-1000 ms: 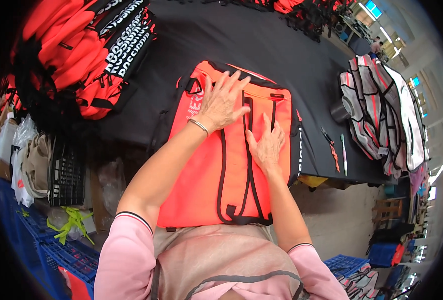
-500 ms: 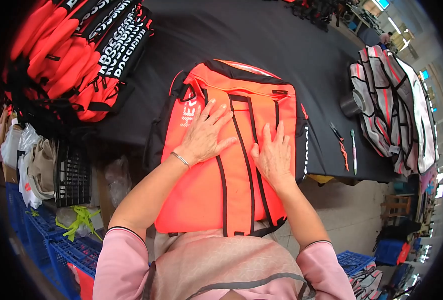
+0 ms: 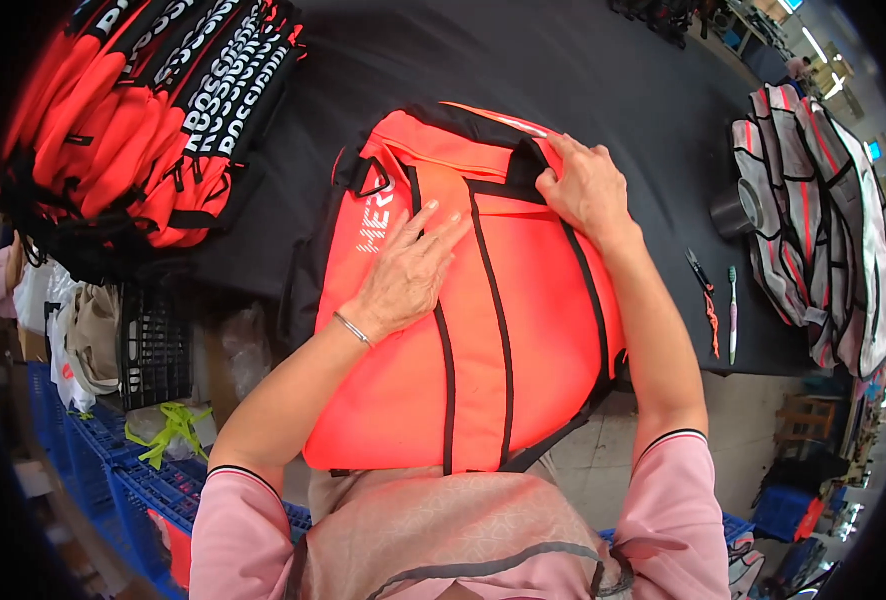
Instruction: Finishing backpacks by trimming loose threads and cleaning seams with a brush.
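Rests loose left fingers [image 3: 420,221] on red bag [image 3: 475,310] across near edge of desk [image 3: 383,60]; grasps far corner with right fingers [image 3: 571,157].

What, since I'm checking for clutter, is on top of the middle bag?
The left hand lies left of centre on the bag; the right hand touches its upper right corner. What they cover is hidden.

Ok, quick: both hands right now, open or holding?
Left hand: open, laid on the red bag.
Right hand: fingers bent at the bag's far right corner; whether it grips cannot be told for sure.
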`<state>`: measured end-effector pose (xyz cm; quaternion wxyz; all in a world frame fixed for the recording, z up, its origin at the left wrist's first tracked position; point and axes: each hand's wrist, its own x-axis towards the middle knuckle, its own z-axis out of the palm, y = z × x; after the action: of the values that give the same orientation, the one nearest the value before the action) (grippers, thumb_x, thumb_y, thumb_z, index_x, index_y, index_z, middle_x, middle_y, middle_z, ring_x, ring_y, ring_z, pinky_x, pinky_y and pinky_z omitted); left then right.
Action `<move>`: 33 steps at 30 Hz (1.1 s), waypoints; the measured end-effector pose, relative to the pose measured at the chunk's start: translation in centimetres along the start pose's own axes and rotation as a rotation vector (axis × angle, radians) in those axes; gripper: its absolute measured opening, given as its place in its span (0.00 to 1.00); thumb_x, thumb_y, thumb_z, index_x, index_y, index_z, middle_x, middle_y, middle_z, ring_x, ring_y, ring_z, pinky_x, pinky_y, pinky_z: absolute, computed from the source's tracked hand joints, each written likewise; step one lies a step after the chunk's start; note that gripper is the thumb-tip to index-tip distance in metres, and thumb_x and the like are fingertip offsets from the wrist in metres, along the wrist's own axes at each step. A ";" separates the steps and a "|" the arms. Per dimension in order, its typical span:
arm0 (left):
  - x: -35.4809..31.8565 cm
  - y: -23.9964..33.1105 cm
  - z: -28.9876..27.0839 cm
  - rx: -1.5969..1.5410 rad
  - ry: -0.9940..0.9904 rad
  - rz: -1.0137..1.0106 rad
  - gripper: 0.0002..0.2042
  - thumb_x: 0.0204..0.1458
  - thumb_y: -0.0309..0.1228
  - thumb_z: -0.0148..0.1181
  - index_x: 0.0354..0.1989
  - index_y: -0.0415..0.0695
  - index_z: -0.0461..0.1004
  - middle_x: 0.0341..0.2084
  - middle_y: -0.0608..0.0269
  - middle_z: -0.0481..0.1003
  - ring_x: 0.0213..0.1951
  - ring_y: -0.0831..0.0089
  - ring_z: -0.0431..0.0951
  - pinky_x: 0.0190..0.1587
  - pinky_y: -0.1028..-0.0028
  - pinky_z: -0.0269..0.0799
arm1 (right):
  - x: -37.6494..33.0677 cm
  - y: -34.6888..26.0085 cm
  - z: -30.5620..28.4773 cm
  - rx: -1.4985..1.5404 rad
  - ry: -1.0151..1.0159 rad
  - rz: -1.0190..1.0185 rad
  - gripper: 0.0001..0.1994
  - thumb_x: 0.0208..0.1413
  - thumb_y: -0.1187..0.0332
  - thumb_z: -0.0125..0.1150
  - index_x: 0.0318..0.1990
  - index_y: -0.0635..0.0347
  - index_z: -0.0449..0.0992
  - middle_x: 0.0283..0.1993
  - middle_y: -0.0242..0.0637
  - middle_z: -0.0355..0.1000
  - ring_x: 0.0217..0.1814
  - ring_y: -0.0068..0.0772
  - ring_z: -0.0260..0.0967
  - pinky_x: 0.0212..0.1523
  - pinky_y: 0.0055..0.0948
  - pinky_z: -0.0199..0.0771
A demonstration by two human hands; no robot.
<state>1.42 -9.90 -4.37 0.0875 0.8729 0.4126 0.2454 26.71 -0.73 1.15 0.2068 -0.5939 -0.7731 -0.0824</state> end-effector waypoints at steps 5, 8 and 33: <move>4.0 3.3 -2.6 0.107 -0.063 -0.034 0.24 0.60 0.42 0.55 0.63 0.47 0.68 0.52 0.58 0.73 0.60 0.60 0.68 0.71 0.43 0.40 | 2.7 0.6 0.0 -0.009 -0.278 0.022 0.24 0.50 0.62 0.56 0.56 0.56 0.75 0.53 0.38 0.77 0.50 0.53 0.73 0.53 0.42 0.76; 4.4 3.7 -0.6 0.190 -0.053 0.345 0.23 0.58 0.49 0.55 0.57 0.50 0.74 0.48 0.61 0.74 0.59 0.65 0.70 0.70 0.37 0.36 | 3.8 1.0 0.2 -0.013 -0.347 -0.032 0.23 0.52 0.63 0.55 0.57 0.57 0.75 0.51 0.43 0.77 0.48 0.53 0.73 0.54 0.43 0.75; 9.1 -7.9 -8.2 0.291 -0.455 0.232 0.26 0.40 0.17 0.58 0.52 0.49 0.77 0.51 0.66 0.76 0.66 0.68 0.65 0.72 0.41 0.36 | 7.1 4.4 -1.6 0.479 -0.681 0.076 0.20 0.61 0.64 0.53 0.57 0.64 0.74 0.33 0.52 0.77 0.35 0.45 0.76 0.45 0.37 0.73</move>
<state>-3.12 1.71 3.11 0.0232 0.9502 0.3107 -0.0098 29.83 6.14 5.05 0.0743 -0.5503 -0.7723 0.3084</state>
